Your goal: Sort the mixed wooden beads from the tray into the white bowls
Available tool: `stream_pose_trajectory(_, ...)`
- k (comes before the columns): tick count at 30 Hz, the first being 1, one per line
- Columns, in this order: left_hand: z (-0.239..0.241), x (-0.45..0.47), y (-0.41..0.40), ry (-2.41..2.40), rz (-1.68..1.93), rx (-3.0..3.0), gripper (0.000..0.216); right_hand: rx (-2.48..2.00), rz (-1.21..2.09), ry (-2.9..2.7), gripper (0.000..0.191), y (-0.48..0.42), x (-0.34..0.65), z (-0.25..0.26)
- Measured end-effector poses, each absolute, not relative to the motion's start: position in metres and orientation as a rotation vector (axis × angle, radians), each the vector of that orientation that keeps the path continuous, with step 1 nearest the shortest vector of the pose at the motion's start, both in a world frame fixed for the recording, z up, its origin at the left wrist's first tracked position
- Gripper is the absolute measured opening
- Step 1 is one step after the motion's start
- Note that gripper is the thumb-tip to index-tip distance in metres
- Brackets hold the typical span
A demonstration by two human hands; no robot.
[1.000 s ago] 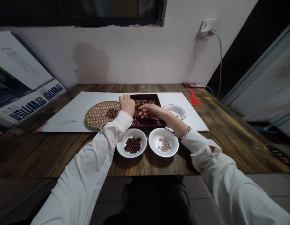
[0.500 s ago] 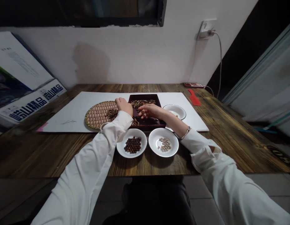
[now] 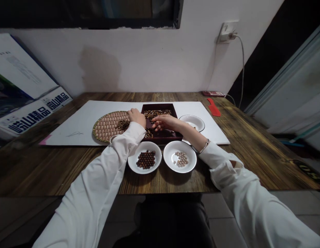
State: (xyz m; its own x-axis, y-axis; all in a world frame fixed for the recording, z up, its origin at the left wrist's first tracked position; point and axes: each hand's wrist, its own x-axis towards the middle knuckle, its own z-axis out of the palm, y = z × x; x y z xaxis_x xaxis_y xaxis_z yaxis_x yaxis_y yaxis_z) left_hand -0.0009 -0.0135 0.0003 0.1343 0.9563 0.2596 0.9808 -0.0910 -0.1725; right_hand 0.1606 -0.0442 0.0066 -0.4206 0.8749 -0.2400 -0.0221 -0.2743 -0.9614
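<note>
A dark red square tray [image 3: 160, 139] with several mixed beads sits at the table's middle. My left hand [image 3: 137, 117] rests curled at the tray's left edge, over the round woven mat [image 3: 106, 126], which carries a small pile of brown beads [image 3: 123, 124]. My right hand [image 3: 163, 122] is inside the tray, fingertips pinched among the beads; what they hold is too small to make out. In front of the tray stand a white bowl of dark brown beads [image 3: 144, 162] and a white bowl of pale beads [image 3: 179, 161].
A third white bowl [image 3: 192, 123] stands right of the tray on a white sheet [image 3: 79, 124]. A red comb [image 3: 213, 107] and a phone [image 3: 213, 93] lie at the back right, its cable running to a wall socket. Printed boxes [image 3: 25, 103] lean at the left.
My left hand has slid from the tray's upper left corner leftward onto the mat's edge. My right hand has stayed among the tray's beads.
</note>
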Motion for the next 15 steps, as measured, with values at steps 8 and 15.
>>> stream_pose_trajectory(8,-0.002,-0.002,-0.010,-1.912,-0.142,-2.149,0.043,-1.109,1.770,-1.339,0.014,-0.044,0.161,0.006)
stream_pose_trajectory(15,0.010,0.005,-0.021,-2.008,0.001,-2.124,0.048,-1.117,1.789,-1.343,0.018,-0.044,0.161,0.007)
